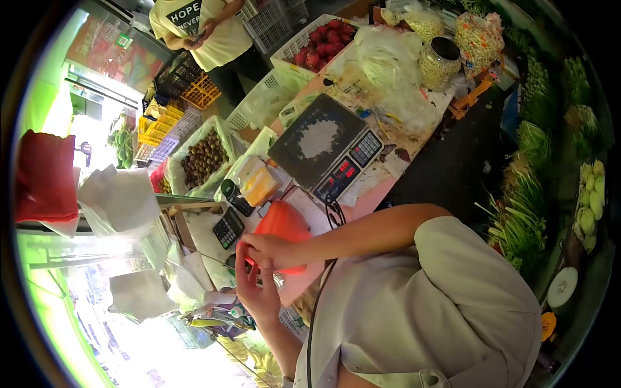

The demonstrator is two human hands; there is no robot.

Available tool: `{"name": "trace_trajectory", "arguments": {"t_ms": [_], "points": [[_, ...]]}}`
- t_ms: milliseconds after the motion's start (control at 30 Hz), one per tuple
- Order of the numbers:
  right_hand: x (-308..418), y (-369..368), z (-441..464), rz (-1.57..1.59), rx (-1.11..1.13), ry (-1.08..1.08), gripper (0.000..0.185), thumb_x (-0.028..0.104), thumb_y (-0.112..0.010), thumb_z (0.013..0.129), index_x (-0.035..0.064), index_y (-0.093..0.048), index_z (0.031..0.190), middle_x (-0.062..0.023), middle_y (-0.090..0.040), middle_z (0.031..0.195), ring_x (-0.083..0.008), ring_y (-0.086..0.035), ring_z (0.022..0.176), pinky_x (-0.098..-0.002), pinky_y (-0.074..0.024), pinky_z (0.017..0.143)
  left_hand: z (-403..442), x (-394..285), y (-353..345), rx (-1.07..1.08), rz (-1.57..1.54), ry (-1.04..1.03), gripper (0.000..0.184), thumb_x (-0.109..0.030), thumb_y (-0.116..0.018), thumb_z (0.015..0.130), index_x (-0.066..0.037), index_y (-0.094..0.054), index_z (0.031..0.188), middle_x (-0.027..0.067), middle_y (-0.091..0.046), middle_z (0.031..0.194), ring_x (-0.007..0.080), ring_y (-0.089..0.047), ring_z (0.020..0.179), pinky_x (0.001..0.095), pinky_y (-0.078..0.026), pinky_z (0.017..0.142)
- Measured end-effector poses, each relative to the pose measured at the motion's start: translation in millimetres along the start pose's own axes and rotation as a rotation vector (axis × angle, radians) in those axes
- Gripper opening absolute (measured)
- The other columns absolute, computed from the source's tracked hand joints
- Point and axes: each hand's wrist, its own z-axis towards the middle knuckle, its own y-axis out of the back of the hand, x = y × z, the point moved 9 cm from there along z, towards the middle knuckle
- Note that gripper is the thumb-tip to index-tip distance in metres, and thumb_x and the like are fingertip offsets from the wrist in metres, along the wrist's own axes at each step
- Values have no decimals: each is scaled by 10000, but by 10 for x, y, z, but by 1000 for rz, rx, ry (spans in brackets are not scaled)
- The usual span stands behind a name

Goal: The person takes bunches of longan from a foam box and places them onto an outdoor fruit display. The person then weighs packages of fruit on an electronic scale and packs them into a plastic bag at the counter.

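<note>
My right hand (272,251) is closed on a red plastic bag (283,223), which hangs beside and beneath it over the pink-topped table (303,280). My left hand (257,294) is just below, its fingers stretched out and the thumb apart. Its fingertips meet my right hand at the edge of the bag; that contact is partly hidden. A black calculator (228,228) lies left of the bag. Above the hands stands a digital scale (318,139) with white marks on its plate and lit red digits.
A person (204,32) stands at the top left. Around the table are a crate of red fruit (323,45), a box of brown round produce (206,160), a jar (440,64) and clear bags (388,58). White bags (119,200) hang left. Green vegetables (524,213) line the right.
</note>
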Motion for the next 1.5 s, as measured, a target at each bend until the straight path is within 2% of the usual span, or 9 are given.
{"name": "trace_trajectory", "arguments": {"t_ms": [267,367,667,733,900,933,1000,1100,1500], "points": [[1405,927,272,457,-174,249,188,175,-436,1043,26,-548,1067,-47,-577,884,-136,-585,753,-310,-515,759,-427,-106,494,-610,-215,-336,297,-67,-556,979,78,-549,1239,200,-604,1217,262,-642,1029,342,-559,868],[2069,1612,24,-240,-478,293,188,127,-472,1021,16,-602,1101,-50,-593,955,-133,-593,804,-305,-527,762,-597,348,312,-576,-270,-156,228,-30,-557,975,80,-571,1173,150,-663,1020,195,-665,896,280,-546,798],[3085,3681,53,154,-891,553,188,66,-582,967,-21,-619,1129,-73,-644,951,-187,-606,769,-308,-510,670,-1449,2263,-536,-371,-157,578,227,-148,-645,952,23,-676,1098,81,-723,896,119,-679,813,251,-529,739],[2969,4270,223,147,-859,431,235,47,-575,967,-23,-595,1190,-111,-640,1147,-245,-619,1068,-366,-510,946,-1654,2569,-677,-377,-127,613,220,-141,-649,945,26,-681,1085,88,-728,906,129,-678,804,260,-526,741],[2194,5715,680,109,-651,113,155,119,-512,1008,25,-565,897,-48,-553,777,-180,-464,642,-308,-395,627,-1854,2930,-967,-431,-93,759,277,-218,-684,906,-9,-693,1087,133,-737,928,192,-709,829,305,-540,763],[1916,6398,851,186,-385,48,154,113,-485,1018,-4,-575,974,-81,-599,869,-205,-544,726,-341,-467,704,-1889,3085,-1101,-415,-148,780,292,-237,-684,905,-11,-692,1090,143,-736,946,212,-713,857,317,-542,781],[1803,6065,550,-18,-1039,50,272,116,-440,1035,-66,-551,1204,-175,-600,1184,-327,-620,1055,-496,-503,944,-1941,3273,-1274,-419,-167,783,303,-251,-680,906,-15,-696,1095,148,-735,950,220,-711,867,327,-541,789],[1091,7754,692,36,-779,-84,243,127,-450,1033,-26,-553,1191,-157,-629,1147,-302,-637,1006,-486,-539,833,-1972,3353,-1396,-470,-205,848,307,-256,-677,905,-18,-701,1098,151,-735,952,226,-711,876,331,-540,795],[767,6676,-189,60,-1130,-46,225,114,-505,1013,-34,-560,1175,-157,-643,1117,-260,-648,981,-436,-541,848,-984,2988,-1261,-15,64,440,253,-160,-694,869,-101,-688,1115,115,-668,992,277,-679,815,382,-547,750]]}}
